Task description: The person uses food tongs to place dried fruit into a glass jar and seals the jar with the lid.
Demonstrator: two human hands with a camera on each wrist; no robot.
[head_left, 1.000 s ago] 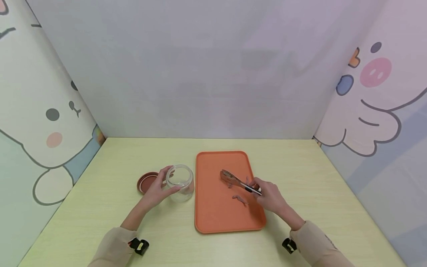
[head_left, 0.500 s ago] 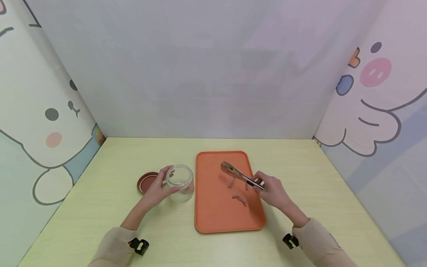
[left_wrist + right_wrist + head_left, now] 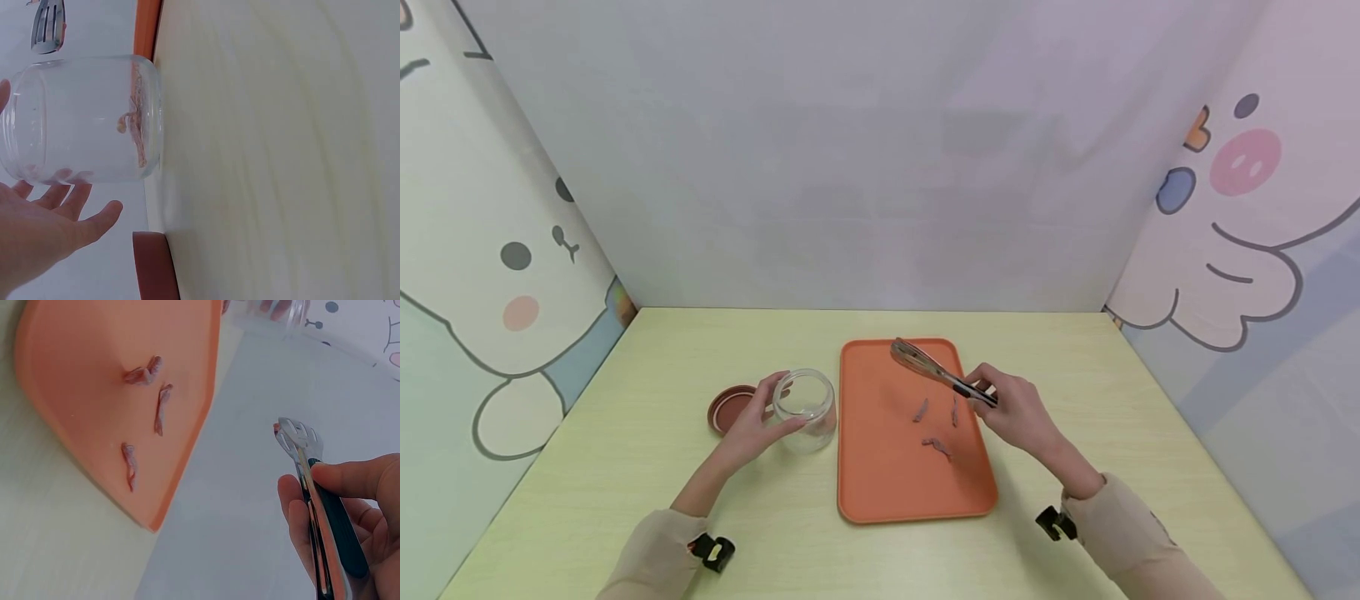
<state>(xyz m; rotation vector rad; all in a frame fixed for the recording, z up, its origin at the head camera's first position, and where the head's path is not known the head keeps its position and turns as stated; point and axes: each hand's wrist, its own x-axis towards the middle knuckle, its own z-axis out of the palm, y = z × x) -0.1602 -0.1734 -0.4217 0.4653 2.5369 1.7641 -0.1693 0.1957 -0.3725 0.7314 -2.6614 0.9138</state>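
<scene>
My left hand [image 3: 756, 433] holds a clear glass jar [image 3: 820, 429] by its sides near the open rim, the jar upright on the table. A few shrivelled, pinkish-brown strips [image 3: 139, 134] lie on its bottom in the left wrist view. With my right hand [image 3: 1017, 415] I grip metal tongs [image 3: 925, 363] with black handle grips, raised over the far right of an orange tray [image 3: 887, 492]. At the tong tips a small reddish bit [image 3: 276, 427] shows, mostly hidden. Three similar twisted strips lie on the tray, the nearest strip [image 3: 937, 447] toward its front.
A reddish-brown round lid [image 3: 730, 408] lies left of the jar, partly behind my left hand. The tray stands just right of the jar on a pale wooden table [image 3: 775, 533]. Curtains with cartoon prints [image 3: 520, 308] enclose the back and sides.
My right hand has lifted the tongs up and away from the tray surface, toward its far edge. Strips that the tongs covered are now visible. My left hand and the jar stay put.
</scene>
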